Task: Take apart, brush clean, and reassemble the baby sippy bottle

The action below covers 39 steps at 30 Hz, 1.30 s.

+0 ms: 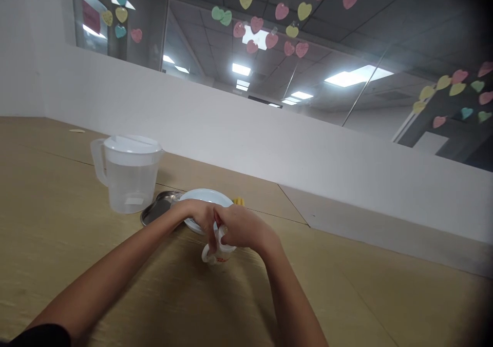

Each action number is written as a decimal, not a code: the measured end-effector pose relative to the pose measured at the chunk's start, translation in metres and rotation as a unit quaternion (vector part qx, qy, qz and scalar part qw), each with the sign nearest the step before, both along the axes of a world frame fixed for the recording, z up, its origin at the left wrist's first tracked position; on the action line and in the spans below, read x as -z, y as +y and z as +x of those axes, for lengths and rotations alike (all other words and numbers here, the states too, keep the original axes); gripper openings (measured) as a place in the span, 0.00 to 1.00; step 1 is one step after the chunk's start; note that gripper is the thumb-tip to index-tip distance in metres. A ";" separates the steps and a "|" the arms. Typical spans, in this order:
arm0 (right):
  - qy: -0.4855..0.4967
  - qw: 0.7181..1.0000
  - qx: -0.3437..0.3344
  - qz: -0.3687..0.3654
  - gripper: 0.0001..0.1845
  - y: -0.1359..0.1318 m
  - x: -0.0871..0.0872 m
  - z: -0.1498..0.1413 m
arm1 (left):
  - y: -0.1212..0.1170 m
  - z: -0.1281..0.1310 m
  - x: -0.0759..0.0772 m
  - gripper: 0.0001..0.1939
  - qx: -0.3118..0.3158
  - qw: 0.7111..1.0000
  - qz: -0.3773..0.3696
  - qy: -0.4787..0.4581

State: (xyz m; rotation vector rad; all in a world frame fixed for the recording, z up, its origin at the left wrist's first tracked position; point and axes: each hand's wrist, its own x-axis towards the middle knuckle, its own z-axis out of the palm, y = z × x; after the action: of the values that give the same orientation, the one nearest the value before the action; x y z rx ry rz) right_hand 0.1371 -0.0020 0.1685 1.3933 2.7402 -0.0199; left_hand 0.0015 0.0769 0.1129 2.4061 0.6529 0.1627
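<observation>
Both my hands meet over the wooden table around a small white packet with red print. My left hand has its fingers curled down onto the packet's left side. My right hand is closed over its top and right side. Just behind the hands sits a white plate, partly hidden by my left wrist. A bit of something yellow shows at the plate's right edge.
A clear plastic jug with a white lid stands at the left, holding water. A dark metal tray lies between jug and plate. A white wall runs behind the table, with glass and heart-shaped sticky notes above.
</observation>
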 end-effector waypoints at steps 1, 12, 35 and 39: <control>-0.005 1.000 0.002 0.008 0.17 0.000 0.000 -0.001 | 0.000 0.000 0.000 0.22 0.006 1.000 -0.006 0.003; -0.029 0.997 0.061 0.040 0.16 -0.004 0.002 -0.013 | -0.003 0.003 -0.001 0.22 -0.023 0.999 0.000 0.047; 0.083 0.993 0.081 0.010 0.21 -0.007 -0.016 0.021 | 0.043 -0.072 0.004 0.26 -0.378 0.879 0.153 0.246; 0.096 0.991 0.095 0.009 0.21 -0.006 -0.017 0.024 | 0.027 -0.079 -0.022 0.25 -0.428 0.846 0.202 0.246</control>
State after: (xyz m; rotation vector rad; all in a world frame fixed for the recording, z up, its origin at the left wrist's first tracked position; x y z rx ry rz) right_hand 0.1609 -0.0082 0.1850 1.7389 2.7490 -0.1470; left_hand -0.0778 0.1043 0.1346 2.3502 2.0970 0.0400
